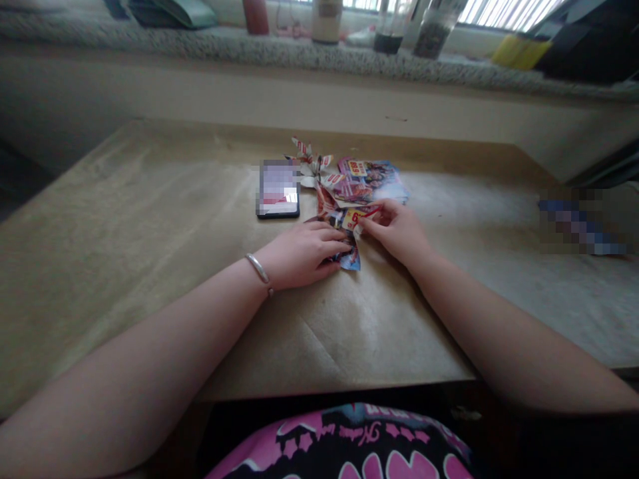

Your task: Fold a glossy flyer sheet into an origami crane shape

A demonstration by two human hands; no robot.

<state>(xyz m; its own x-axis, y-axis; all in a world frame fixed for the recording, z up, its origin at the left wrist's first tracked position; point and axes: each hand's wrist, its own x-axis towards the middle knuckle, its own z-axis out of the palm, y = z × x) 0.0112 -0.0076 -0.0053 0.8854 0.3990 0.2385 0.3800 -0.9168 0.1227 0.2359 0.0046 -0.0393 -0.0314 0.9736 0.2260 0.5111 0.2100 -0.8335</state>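
My left hand (305, 253), with a silver bangle on its wrist, lies flat with fingers stretched over a printed paper sheet (352, 258) on the table. The thumb and fingers of my right hand (399, 233) pinch that paper's right edge, which is lifted and folded over near a yellow price label. Just beyond my hands sits a folded paper flower (314, 171) with pointed petals. To its right is a pile of colourful printed papers (382, 179). A phone (278, 206), its screen blurred, lies left of the flower. My left fingers hide part of the paper.
The table (150, 246) has a tan covering and ends at a wall. Several bottles and jars, among them a dark-filled jar (434, 33), line the speckled windowsill (224, 43). A blurred printed item (582, 226) lies at the table's right side.
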